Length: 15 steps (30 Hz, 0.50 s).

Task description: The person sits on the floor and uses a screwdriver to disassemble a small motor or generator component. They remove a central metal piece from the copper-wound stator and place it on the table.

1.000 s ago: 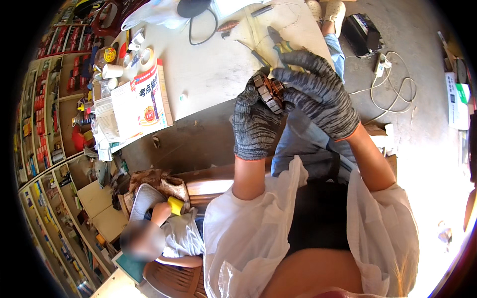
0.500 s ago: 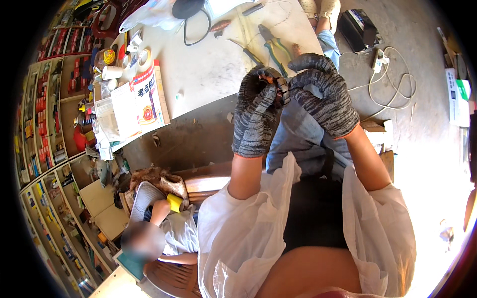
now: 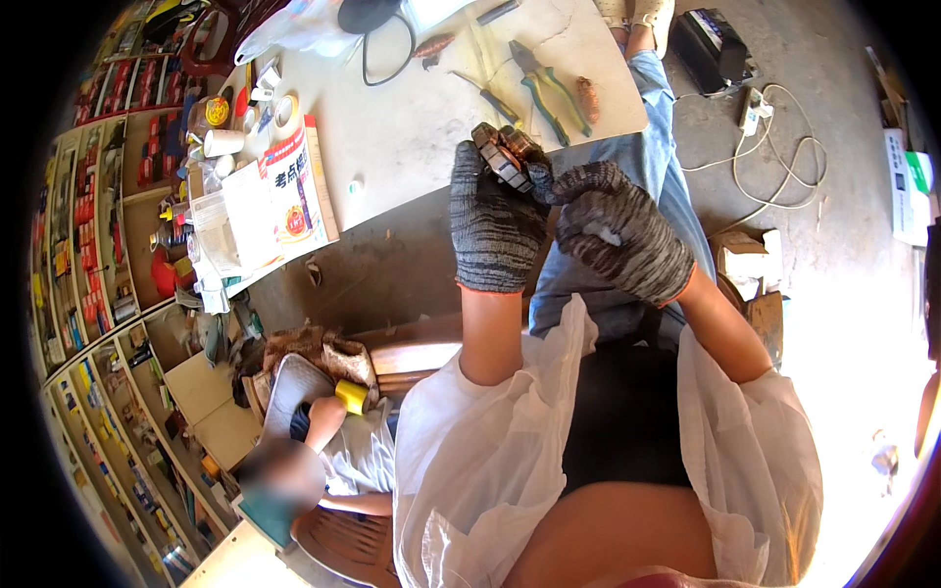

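Observation:
My left hand (image 3: 498,230), in a grey-black knit glove, is wrapped round a small motor stator (image 3: 506,157), a dark metal core with copper windings. It is held just off the table's near edge. My right hand (image 3: 619,230), gloved alike, is closed in a pinch at the stator's right side. What its fingers hold is hidden, and a small white spot shows at its palm. Beyond the hands lie yellow-green-handled pliers (image 3: 549,93), a slim tool with a dark and yellow handle (image 3: 500,106), and a copper wire bundle (image 3: 588,100).
The pale table (image 3: 412,147) carries a book (image 3: 294,196), tape rolls (image 3: 285,110), a cup (image 3: 223,143) and a dark round thing with a cable loop (image 3: 371,14). A person (image 3: 358,456) sits at lower left. Shelves (image 3: 88,235) line the left; a white cable (image 3: 784,167) lies on the floor.
The stator has turned in my left hand, and its windings show more. My right hand has moved down and slightly left, uncovering the copper bundle and the pliers' handles.

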### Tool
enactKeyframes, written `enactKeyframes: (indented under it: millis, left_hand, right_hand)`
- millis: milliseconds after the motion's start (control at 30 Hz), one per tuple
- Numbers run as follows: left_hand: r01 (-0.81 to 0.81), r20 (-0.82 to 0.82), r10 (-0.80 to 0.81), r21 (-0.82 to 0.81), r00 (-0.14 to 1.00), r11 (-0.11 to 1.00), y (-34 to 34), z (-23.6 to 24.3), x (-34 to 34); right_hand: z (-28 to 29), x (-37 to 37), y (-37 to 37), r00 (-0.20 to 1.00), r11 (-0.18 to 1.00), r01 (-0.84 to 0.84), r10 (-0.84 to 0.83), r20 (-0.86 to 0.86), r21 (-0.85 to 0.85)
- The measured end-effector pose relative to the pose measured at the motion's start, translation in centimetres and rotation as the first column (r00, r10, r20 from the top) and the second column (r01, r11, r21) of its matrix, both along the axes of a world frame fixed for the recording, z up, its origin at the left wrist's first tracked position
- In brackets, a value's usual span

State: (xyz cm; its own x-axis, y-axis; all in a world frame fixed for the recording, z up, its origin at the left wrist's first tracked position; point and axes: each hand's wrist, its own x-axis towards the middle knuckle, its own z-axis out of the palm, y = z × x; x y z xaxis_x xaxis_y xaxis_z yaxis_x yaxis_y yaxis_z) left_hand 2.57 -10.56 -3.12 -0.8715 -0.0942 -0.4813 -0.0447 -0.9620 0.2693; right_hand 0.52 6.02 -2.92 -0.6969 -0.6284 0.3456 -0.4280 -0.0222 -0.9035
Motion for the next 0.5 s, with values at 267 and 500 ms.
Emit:
enactKeyframes:
  millis: [267,500]
  left_hand:
    - [0.028,0.047,-0.029,0.006,0.998,1.0,0.7,-0.3,0.4]
    - [-0.152,0.166,0.121,0.189,0.979,0.97,0.9,-0.3,0.0]
  right_hand:
    - [-3.9,-0.3,1.0,0.965,0.997,0.07,-0.056,0.257,-0.043]
    - [-4.7,0.2,1.4,0.8,0.948,0.263,-0.11,0.59,-0.18]
